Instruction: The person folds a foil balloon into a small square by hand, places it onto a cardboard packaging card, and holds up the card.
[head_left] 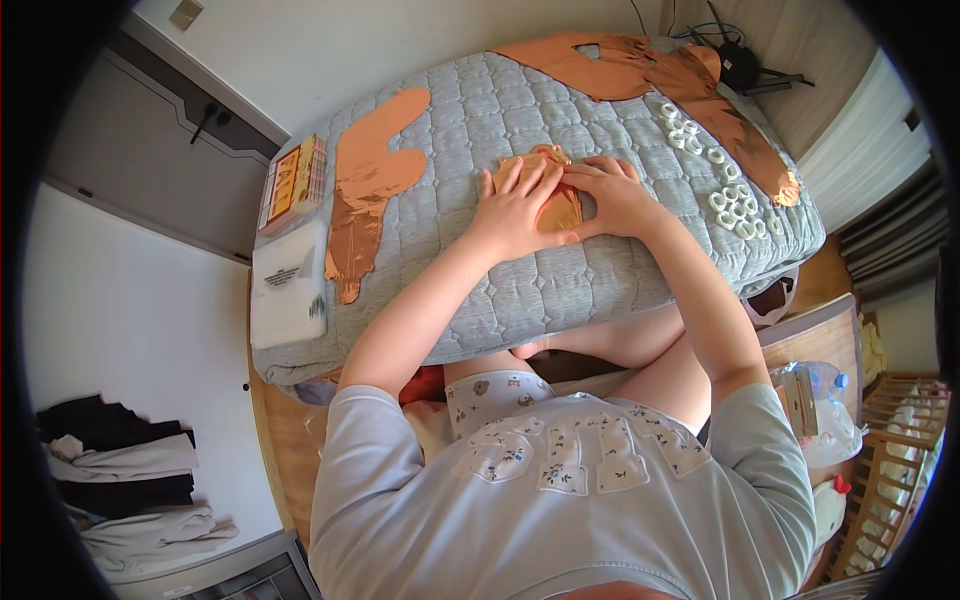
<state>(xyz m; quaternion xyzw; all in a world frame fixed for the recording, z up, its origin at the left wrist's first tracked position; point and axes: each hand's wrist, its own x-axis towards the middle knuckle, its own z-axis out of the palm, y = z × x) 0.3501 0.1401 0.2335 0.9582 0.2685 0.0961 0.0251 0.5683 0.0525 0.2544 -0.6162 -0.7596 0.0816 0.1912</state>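
Observation:
A folded copper-coloured foil balloon (563, 212) lies on the grey quilted mattress in front of me. My left hand (513, 212) rests over its left part, fingers stretched and spread. From the right, my right hand (616, 203) lays its fingers over the top edge, with the thumb held apart near the left thumb. Part of the folded foil is hidden beneath both hands. To the left a flat copper foil balloon (375, 170) is spread out, its lower end crumpled. More copper foil balloons (610, 68) lie along the far right edge.
Several small white rolls (735, 205) are scattered on the mattress (470, 110) at right. A stack of printed packs (292, 185) and a clear plastic bag with white contents (289, 290) sit along its left side. A black device with cables (738, 65) stands at the far right corner.

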